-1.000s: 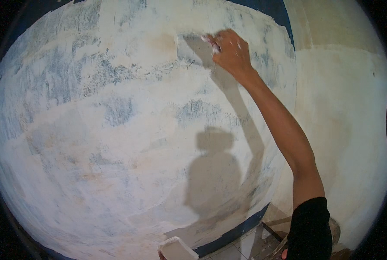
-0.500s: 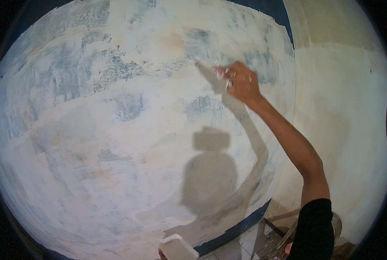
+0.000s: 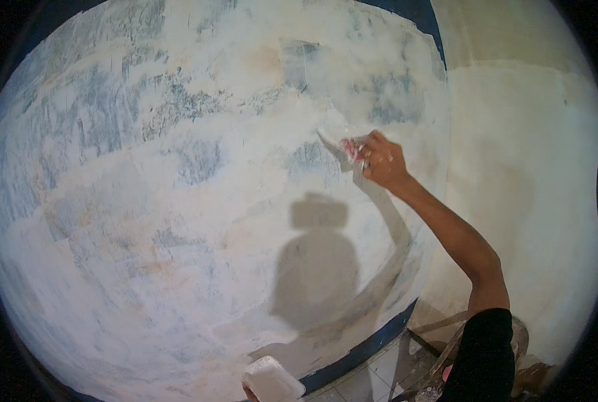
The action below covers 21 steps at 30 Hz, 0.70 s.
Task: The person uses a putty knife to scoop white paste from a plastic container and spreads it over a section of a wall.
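My right hand (image 3: pixel 383 161) is closed around a small putty knife with a pinkish-red, white-smeared grip (image 3: pixel 352 148). Its blade is seen edge-on against the wall (image 3: pixel 245 221), which carries patchy white filler over a bluish-grey coat. White smears mark the fingers. At the lower edge, a shallow white rectangular tray (image 3: pixel 272 379) is held by my left hand (image 3: pixel 248 392); only a bit of its fingers shows at the tray's left side, and the rest is out of the picture or behind the tray.
A plain cream wall (image 3: pixel 513 187) meets the patched one at a corner on the right. Dark blue paint (image 3: pixel 362 353) borders the bottom. Beside my right sleeve stands a round-backed chair (image 3: pixel 523 338) on a tiled floor (image 3: pixel 366 385). Shadows of my head and arm fall on the wall.
My right hand has drawn the putty knife down and slightly right along the wall, leaving fresh white filler where it passed. The tray stays at the bottom, shifted slightly.
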Motion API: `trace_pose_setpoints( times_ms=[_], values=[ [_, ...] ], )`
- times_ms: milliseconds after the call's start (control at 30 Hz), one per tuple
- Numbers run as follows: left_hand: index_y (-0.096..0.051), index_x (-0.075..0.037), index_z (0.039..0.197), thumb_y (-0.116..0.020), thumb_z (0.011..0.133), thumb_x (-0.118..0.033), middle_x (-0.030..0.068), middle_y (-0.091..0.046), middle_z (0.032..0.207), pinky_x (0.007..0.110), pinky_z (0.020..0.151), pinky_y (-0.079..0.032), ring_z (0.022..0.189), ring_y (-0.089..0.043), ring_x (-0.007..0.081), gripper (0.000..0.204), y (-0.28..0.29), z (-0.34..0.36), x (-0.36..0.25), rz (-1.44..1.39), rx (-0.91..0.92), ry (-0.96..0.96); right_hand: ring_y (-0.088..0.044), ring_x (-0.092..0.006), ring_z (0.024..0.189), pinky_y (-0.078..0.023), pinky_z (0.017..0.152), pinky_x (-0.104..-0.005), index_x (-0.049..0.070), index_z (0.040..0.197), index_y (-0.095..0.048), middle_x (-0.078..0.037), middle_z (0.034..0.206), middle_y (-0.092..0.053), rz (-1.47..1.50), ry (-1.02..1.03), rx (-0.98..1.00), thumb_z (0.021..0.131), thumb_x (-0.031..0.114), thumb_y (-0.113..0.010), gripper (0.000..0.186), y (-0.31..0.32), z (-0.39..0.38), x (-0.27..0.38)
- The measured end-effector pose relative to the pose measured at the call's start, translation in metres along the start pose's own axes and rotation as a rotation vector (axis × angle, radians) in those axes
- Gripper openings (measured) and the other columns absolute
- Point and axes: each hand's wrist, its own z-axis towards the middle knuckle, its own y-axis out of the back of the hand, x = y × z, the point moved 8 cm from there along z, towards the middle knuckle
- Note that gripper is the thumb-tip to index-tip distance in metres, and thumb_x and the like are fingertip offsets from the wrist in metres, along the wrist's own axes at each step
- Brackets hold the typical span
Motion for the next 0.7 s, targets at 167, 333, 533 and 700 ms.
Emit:
trace_pose_setpoints(
  times_ms=[167,333,533,700],
  values=[
    [-0.039,-0.015,0.133,-0.043,0.084,-0.061,0.0102,-0.048,0.129,0.051,0.093,-0.043,0.113,-0.049,0.0325,0.068,-0.003,0.003,0.001,0.020,0.002,0.005,-0.058,-0.0299,0.088,-0.050,0.071,-0.0393,0.002,0.083,-0.066,-0.015,0.095,-0.062,-0.228,-0.312,-0.264,0.064,0.009,-0.064,0.020,0.049,0.106,-0.064],
    [-0.040,-0.015,0.132,-0.044,0.084,-0.060,0.0103,-0.048,0.127,0.050,0.092,-0.044,0.112,-0.050,0.0325,0.066,-0.003,0.005,0.005,0.021,-0.011,-0.003,-0.058,-0.0279,0.090,-0.050,0.068,-0.0396,0.003,0.082,-0.065,-0.010,0.094,-0.062,-0.170,-0.073,-0.258,0.061,0.007,-0.064,0.021,0.046,0.187,-0.063],
    [-0.042,-0.014,0.129,-0.044,0.083,-0.059,0.0104,-0.049,0.125,0.050,0.091,-0.044,0.110,-0.050,0.0324,0.064,-0.002,0.003,0.000,0.039,-0.027,-0.028,-0.057,-0.0208,0.092,-0.051,0.063,-0.0365,0.008,0.077,-0.065,-0.005,0.094,-0.063,-0.270,0.099,-0.356,0.056,0.008,-0.065,0.021,0.004,0.079,-0.006],
    [-0.043,-0.014,0.128,-0.044,0.083,-0.057,0.0104,-0.049,0.123,0.050,0.090,-0.044,0.109,-0.051,0.0323,0.062,0.002,0.001,-0.002,0.043,-0.037,-0.042,-0.057,-0.0260,0.087,-0.051,0.061,-0.0384,0.005,0.078,-0.065,-0.006,0.091,-0.062,-0.049,-0.040,-0.308,0.050,0.006,-0.065,0.028,0.035,0.106,0.001]
  ],
)
